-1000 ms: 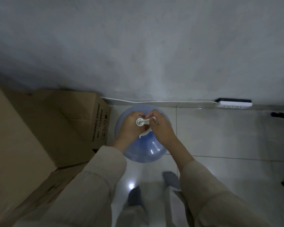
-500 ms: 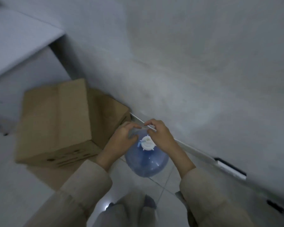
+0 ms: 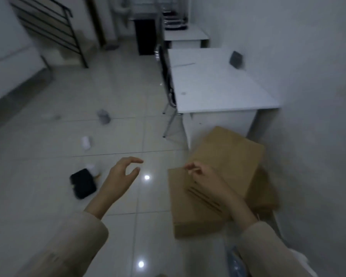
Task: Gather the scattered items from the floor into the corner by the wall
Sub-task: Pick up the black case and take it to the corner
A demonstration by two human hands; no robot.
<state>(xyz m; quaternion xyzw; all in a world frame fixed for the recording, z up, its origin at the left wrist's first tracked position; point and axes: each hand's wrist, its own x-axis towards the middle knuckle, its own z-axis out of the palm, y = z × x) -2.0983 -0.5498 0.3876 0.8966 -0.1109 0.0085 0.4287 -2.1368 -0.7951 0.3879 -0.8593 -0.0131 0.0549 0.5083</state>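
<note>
Left hand: the left hand [image 3: 122,173] is held out over the bare floor [image 3: 48,206], fingers spread and curved, nothing in it.
Right hand: the right hand [image 3: 205,179] is seen loosely curled in front of the cardboard box [image 3: 218,176]; nothing is seen held in it.
Nearest item: a black case [image 3: 83,183] lies on the floor just to the left of the left hand, with a small white thing [image 3: 93,168] touching its far edge.
Farther items: a white roll [image 3: 86,143] and, beyond it, a grey cup [image 3: 103,116] lie well ahead and to the left of the left hand.
Look: the black case is flat, dark and matte, with rounded corners; blur hides finer detail.
Handling: it is judged light and fairly stiff, and is best taken by its long sides, thumb against fingers.
Small pieces: the roll and the cup are judged very light and likely to roll if nudged, so a grasp around the body is suggested.
Gathering place: the boxes against the wall [image 3: 318,116] lie under and beyond the right hand.
</note>
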